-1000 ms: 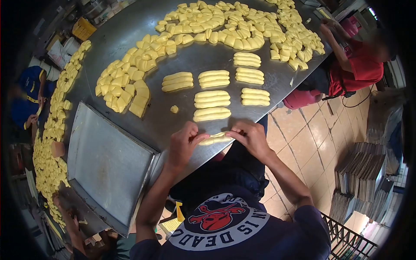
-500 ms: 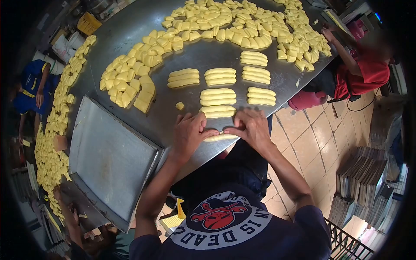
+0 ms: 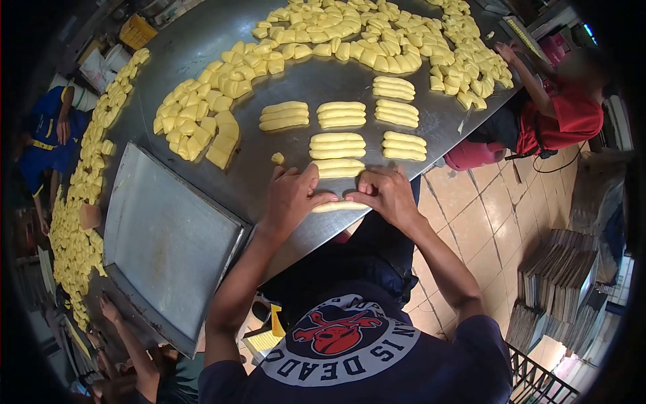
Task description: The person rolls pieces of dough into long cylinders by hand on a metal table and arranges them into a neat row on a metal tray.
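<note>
A thin yellow dough roll [image 3: 340, 206] lies near the table's front edge. My left hand [image 3: 291, 196] has curled fingers, its thumb pressing the left part of the roll. Mirroring it, my right hand [image 3: 389, 195] is closed too, with its thumb on the roll's right part. The thumbs nearly meet in the middle, and the fingertips are partly hidden. Just beyond my hands sits a group of rolled dough strips [image 3: 338, 168] laid side by side. More such groups, like the dough rolls [image 3: 404, 145] at the right, lie farther back. A small dough scrap [image 3: 277, 158] rests left of them.
Many cut dough pieces [image 3: 202, 111] spread across the metal table [image 3: 182, 71]. An empty metal tray [image 3: 168, 236] lies at the left. A co-worker in red [image 3: 572, 111] sits at the right; others work at the left. Stacked trays [image 3: 558, 269] stand on the floor.
The view has shifted slightly. My hands stay at the dough roll, thumbs still on it. At the lower left, another person's arm has moved.
</note>
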Demonstrator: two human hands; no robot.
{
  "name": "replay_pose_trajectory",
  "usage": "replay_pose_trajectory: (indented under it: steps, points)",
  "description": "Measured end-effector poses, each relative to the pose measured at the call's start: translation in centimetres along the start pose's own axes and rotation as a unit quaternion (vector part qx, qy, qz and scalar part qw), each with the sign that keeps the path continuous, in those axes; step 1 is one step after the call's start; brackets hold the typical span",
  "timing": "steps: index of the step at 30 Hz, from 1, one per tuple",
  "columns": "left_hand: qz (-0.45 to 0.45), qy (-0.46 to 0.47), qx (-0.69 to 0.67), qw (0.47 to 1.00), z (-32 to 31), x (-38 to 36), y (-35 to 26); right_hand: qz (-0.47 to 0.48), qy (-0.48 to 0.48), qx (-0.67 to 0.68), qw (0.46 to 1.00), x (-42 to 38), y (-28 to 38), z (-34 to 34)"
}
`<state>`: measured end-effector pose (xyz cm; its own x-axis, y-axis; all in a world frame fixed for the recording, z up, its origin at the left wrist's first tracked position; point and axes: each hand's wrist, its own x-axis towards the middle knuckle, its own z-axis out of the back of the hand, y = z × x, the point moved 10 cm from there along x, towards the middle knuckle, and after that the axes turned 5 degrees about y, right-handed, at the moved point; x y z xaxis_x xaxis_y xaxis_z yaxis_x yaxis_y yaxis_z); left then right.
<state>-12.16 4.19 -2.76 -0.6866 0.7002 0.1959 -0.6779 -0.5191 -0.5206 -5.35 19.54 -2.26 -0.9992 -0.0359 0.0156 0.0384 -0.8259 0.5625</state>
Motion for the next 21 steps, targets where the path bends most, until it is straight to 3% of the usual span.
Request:
replay_pose_trajectory:
  steps: [4, 9, 13, 15, 18, 21]
  points:
    - [0.043, 0.037, -0.030, 0.998, 0.5, 0.4, 0.1, -0.025, 0.035, 0.018, 0.999, -0.1, 0.2, -0.2]
    - [0.010, 0.026, 0.028, 0.999, 0.2, 0.7, -0.2, -0.043, -0.010, -0.092, 0.995, 0.3, 1.0, 0.9]
    - [-0.019, -0.010, 0.001, 1.000, 0.3, 0.0, 0.0, -0.011, -0.012, -0.050, 0.999, 0.3, 0.1, 0.2]
    - [0.012, -0.003, -0.033, 0.999, 0.8, 0.1, 0.4, -0.032, 0.025, -0.022, 0.999, 0.3, -0.2, -0.3]
    - [0.043, 0.057, 0.012, 0.997, 0.9, 0.6, -0.2, -0.050, 0.029, -0.058, 0.997, 0.5, 0.3, -0.5]
    - [0.059, 0.055, 0.029, 0.996, 0.5, 0.6, 0.5, -0.054, 0.002, -0.080, 0.995, 0.7, 0.5, 0.1]
